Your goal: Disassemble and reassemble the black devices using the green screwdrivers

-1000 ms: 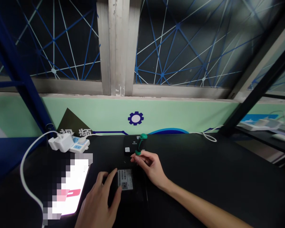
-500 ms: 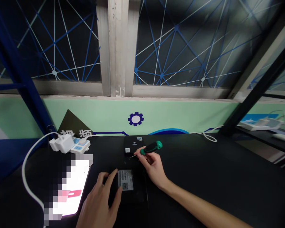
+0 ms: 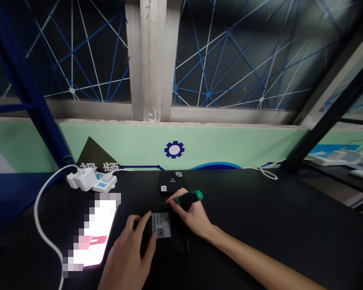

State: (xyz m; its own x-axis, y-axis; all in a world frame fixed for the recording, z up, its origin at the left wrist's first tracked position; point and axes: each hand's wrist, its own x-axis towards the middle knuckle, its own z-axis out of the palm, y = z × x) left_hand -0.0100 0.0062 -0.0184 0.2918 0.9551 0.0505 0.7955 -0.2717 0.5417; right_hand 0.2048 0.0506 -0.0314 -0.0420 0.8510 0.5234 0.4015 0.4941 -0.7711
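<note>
A window [image 3: 245, 60] patterned with blue and white web lines fills the upper view, above a pale green wall band [image 3: 230, 147] bearing a blue gear emblem [image 3: 174, 149]. Below stretches a black table [image 3: 260, 225], where a person works with both bare hands. A lit phone [image 3: 93, 237], its screen blurred, lies at the near left of the table, and a white cable [image 3: 42, 225] loops around it up to a white charger [image 3: 84, 179] plugged into a power strip [image 3: 104, 182] by the wall. At centre, a flat black device [image 3: 177, 235] with a white label lies on the table just right of the phone. The left hand [image 3: 125, 257] rests on the device's left part, fingers loosely spread and flat, gripping nothing. The right hand [image 3: 193, 215] sits at the device's far right corner, fingers closed around a screwdriver [image 3: 189, 197] with a green-and-black handle, held nearly level, its thin tip pointing left over the device's far edge. A small black box [image 3: 172, 183] lies just behind, near the wall.
</note>
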